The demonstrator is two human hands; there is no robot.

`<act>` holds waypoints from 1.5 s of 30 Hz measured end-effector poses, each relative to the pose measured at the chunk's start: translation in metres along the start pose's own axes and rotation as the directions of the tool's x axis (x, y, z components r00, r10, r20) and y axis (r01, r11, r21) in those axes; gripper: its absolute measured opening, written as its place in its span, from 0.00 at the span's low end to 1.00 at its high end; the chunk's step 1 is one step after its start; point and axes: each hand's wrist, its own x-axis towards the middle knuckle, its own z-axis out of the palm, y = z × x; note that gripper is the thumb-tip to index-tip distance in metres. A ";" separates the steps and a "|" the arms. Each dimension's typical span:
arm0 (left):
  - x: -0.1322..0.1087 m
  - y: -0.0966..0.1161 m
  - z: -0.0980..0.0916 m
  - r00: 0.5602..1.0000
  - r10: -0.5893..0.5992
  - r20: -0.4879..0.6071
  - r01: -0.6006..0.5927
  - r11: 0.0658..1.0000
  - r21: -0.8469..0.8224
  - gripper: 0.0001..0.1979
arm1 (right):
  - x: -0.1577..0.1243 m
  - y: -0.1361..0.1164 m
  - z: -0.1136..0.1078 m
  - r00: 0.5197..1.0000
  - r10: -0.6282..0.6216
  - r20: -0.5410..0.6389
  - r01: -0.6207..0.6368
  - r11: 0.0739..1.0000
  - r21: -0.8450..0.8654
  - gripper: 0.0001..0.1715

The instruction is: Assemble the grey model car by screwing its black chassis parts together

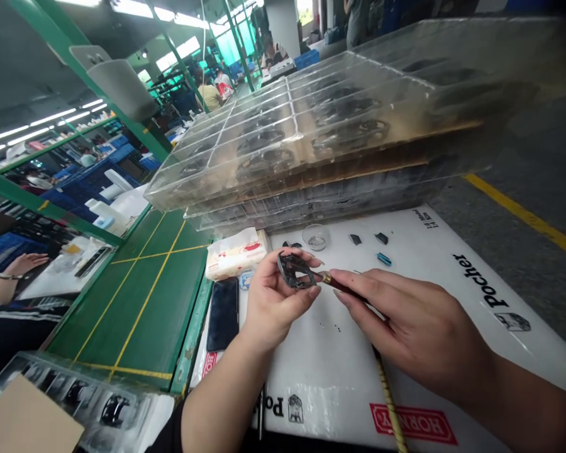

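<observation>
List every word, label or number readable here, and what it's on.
"Pocher": white sheet, right side.
"Model": same sheet, far right; characters around it unclear.
"HORN" and "Y": red label; yellow striped rod crosses between.
"Po": sheet's near edge, rest hidden.
"HO": left-hand red label, partly covered.
Tissue packet: print too small.

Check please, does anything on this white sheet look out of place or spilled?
Perhaps the tiny dark specks lying loose on the white sheet near the right hand, outside the small clear dish. They look stray, but are too small to identify. Nothing else stands out.
</observation>
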 end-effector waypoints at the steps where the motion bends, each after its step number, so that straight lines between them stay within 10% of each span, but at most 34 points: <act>1: 0.001 -0.001 0.000 1.000 0.022 0.006 -0.022 1.000 -0.002 0.28 | 0.001 -0.001 -0.001 1.000 -0.002 0.002 0.003 1.000 -0.012 0.22; 18: 0.005 0.001 -0.006 0.917 0.376 0.136 -0.399 0.849 0.345 0.28 | 0.006 -0.003 -0.009 0.986 -0.157 -0.057 0.152 0.986 -0.073 0.23; 45: -0.001 0.008 -0.015 0.888 0.386 0.250 -0.447 0.599 0.664 0.33 | -0.002 -0.010 -0.012 0.967 -0.226 -0.116 0.200 0.960 -0.197 0.25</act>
